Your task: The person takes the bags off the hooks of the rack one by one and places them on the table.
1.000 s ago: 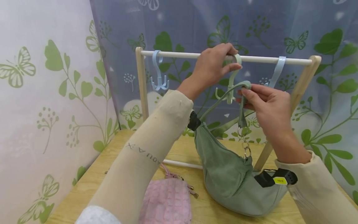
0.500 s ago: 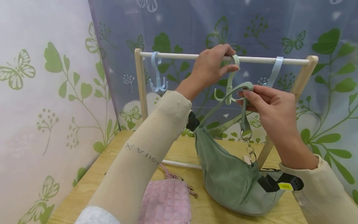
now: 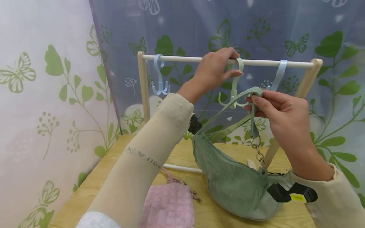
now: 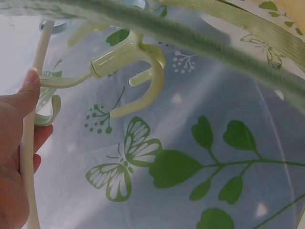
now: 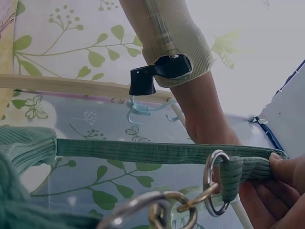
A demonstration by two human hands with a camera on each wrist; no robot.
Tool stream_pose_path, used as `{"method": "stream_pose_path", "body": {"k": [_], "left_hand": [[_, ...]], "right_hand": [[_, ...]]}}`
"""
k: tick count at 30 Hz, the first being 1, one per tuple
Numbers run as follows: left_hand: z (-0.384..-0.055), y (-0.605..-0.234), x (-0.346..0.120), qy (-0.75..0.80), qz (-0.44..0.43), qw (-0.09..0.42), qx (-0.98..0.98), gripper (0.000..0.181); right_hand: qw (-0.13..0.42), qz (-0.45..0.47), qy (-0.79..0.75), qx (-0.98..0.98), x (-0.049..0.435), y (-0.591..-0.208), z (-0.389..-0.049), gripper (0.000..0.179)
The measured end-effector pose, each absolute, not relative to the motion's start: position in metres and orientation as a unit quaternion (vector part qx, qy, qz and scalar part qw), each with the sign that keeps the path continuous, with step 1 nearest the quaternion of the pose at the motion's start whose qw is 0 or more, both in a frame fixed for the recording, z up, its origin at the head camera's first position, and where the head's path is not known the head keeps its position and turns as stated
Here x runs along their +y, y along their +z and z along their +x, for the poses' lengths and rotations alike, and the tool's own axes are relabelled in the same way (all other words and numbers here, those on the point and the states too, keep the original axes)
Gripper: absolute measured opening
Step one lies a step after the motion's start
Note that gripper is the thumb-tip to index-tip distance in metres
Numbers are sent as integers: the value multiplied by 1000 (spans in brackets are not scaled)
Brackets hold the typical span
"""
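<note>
My left hand (image 3: 214,70) is at the white rail of the rack, gripping the top of a pale green multi-prong hook (image 3: 234,91); in the left wrist view the thumb touches the hook's stem and the fingers lie behind the rail. Just right of that hook, my right hand (image 3: 288,117) pinches the folded top of the strap (image 5: 119,150) of a green corduroy shoulder bag (image 3: 231,180). From the strap hang metal rings and a chain (image 3: 259,155) joined to the bag. The strap passes in front of the hook, apart from it as far as I can tell. The bag's underside touches the table.
Blue hooks hang on the rail at left (image 3: 160,76) and at right (image 3: 279,74). A pink quilted bag (image 3: 171,205) lies on the wooden table (image 3: 114,171). The rack's wooden posts (image 3: 144,88) stand behind, before a leaf-patterned curtain.
My right hand has shifted right and slightly down with the strap, drawing the chain rightward. My left hand keeps its grip at the green hook.
</note>
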State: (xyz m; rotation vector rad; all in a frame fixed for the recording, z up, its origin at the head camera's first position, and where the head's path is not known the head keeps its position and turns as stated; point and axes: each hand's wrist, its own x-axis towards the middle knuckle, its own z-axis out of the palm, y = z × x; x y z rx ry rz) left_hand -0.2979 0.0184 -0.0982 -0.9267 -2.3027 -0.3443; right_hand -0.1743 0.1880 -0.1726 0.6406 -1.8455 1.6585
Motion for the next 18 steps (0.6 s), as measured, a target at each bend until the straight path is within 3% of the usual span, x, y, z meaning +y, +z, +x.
{"method": "stream_pose_path", "body": {"k": [18], "left_hand": [[-306, -112, 21, -71, -372, 392, -839, 55]], "right_hand": [[292, 289, 605, -682, 194, -180, -168, 26]]}}
